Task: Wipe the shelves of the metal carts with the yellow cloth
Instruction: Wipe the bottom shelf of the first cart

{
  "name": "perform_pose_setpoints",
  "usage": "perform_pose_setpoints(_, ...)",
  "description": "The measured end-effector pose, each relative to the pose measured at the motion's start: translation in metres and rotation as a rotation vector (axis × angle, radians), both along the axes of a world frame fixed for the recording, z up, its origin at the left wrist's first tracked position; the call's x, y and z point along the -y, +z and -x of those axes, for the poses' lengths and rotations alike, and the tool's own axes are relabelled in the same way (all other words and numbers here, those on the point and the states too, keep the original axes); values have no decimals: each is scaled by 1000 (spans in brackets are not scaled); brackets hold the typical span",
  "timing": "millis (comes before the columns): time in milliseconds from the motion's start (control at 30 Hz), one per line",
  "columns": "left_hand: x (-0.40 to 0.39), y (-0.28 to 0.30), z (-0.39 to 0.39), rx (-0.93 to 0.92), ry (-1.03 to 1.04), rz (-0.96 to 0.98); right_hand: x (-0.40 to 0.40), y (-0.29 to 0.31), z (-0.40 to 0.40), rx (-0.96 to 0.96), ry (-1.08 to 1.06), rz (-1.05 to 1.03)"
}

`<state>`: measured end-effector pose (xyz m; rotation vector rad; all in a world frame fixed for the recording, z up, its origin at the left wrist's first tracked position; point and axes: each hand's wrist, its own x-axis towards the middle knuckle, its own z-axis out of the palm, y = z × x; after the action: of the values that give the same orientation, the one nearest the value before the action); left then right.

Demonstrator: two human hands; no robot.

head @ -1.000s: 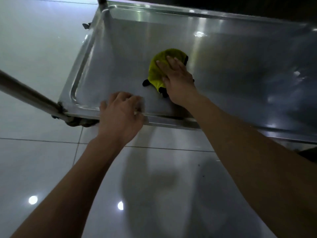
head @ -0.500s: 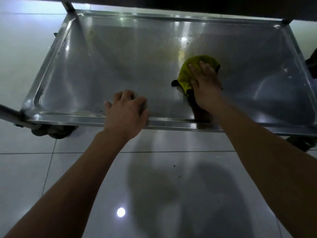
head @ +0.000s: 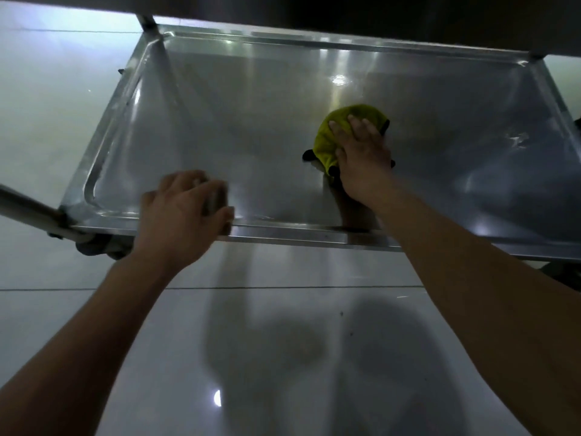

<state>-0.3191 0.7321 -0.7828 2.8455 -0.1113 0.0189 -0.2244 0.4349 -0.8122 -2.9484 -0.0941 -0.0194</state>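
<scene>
While the right hand (head: 361, 158) presses flat-fingered on the yellow cloth (head: 338, 133), the bunched cloth runs near-to-far under it, right of centre on the cart shelf (head: 251, 121). Well apart, the left hand (head: 182, 215) curls over the shelf's near rim.

The right hand (head: 361, 158) presses flat on the yellow cloth (head: 339, 133) on the metal cart's shelf (head: 239, 127). The left hand (head: 185, 212) curls over the shelf's near rim. Glossy floor tiles (head: 283, 341) lie below.
</scene>
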Motion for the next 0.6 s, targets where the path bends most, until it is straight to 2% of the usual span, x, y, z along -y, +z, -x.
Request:
perform_pose_setpoints(133,-51,-2,7,10,168,-96,-55,1,-13,16,52,-43)
perform_pose_setpoints(300,-58,-8,10,-12,128,-122,-132,3,-31,-14,146,-35)
perform_pose_setpoints(467,-66,-18,18,-26,113,-114,-228,12,-57,-174,420,-15)
perform_pose_setpoints(600,-72,-24,19,-4,87,-133,-289,18,-68,-266,553,-44)
